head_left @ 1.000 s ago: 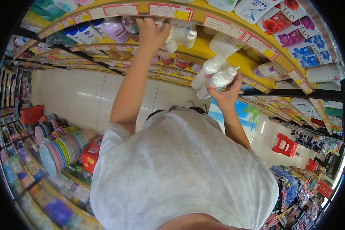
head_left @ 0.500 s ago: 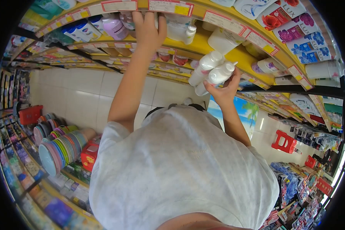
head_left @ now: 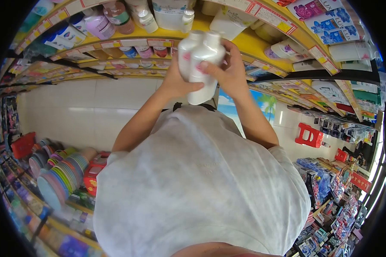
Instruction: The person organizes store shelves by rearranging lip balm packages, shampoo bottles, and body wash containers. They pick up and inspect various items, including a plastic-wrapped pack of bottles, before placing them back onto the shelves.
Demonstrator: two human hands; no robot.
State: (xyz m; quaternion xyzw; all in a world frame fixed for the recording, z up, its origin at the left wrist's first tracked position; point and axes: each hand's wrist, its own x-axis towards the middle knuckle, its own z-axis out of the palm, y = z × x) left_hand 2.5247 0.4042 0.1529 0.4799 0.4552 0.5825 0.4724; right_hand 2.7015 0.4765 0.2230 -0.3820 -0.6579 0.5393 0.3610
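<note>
Two white plastic bottles stand side by side in front of my chest, below the shelf. My right hand (head_left: 230,73) grips the nearer white bottle (head_left: 208,58), its thumb across the front by a pink mark and its fingers behind the shoulder. From the other side my left hand (head_left: 176,80) closes round the pair, with its thumb against the lower part. The farther white bottle (head_left: 185,48) is partly hidden behind the nearer one. Small white pump bottles (head_left: 148,22) and a purple bottle (head_left: 99,25) stand on the yellow shelf (head_left: 167,34) beyond.
Large white tubs (head_left: 231,21) and LUX packs (head_left: 330,21) sit on the upper shelves, whose price-tag edge (head_left: 261,10) runs above the hands. Stacked plastic basins (head_left: 66,175) stand at the left. A red stool (head_left: 309,135) is on the floor at the right.
My left hand has come down from the shelf bottles to the white bottles. My right hand has carried the bottles left, in front of my chest.
</note>
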